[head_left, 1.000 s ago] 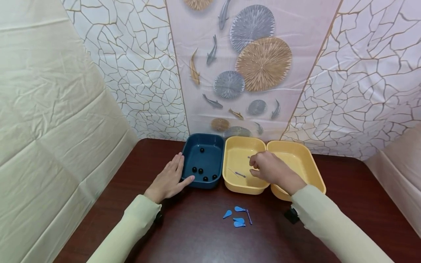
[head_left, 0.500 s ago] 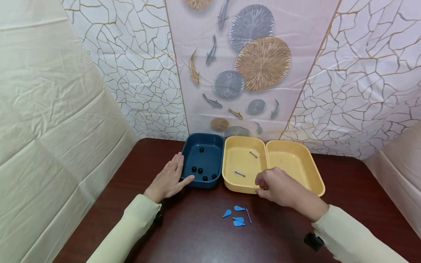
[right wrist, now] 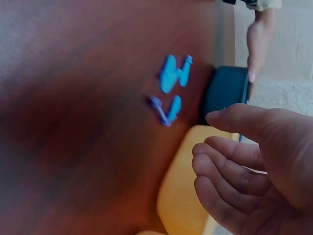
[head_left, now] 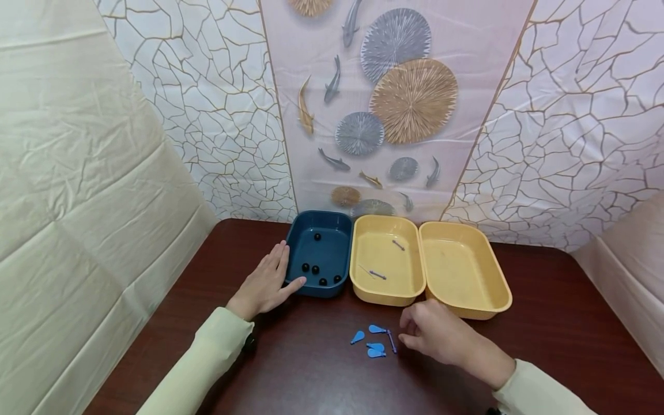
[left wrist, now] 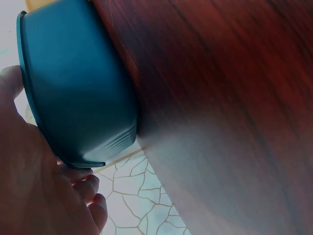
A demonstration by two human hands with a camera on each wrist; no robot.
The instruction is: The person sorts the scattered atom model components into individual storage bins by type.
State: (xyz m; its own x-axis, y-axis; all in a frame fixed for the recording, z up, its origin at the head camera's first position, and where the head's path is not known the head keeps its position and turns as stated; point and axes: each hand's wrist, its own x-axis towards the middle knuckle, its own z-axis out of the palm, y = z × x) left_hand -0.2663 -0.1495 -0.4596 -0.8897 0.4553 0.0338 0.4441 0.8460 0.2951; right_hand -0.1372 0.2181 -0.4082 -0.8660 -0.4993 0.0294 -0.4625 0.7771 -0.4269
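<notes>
My left hand rests with straight fingers on the left rim of the dark blue bin, which holds several black balls. My right hand hovers over the table, just right of a small purple rod with thicker ends. Its fingers curl loosely and hold nothing in the right wrist view. Several flat blue teardrop-shaped pieces lie left of the rod. Inside the middle yellow bin lie two purple rods and a thin pale sliver.
A second yellow bin stands to the right, its side against the middle one. All the bins line up along the back of the dark wooden table. A patterned cloth hangs behind them.
My right hand has moved back out of the middle yellow bin and down toward the purple rod on the table. A second purple rod in that bin has come into view. My left hand stays put.
</notes>
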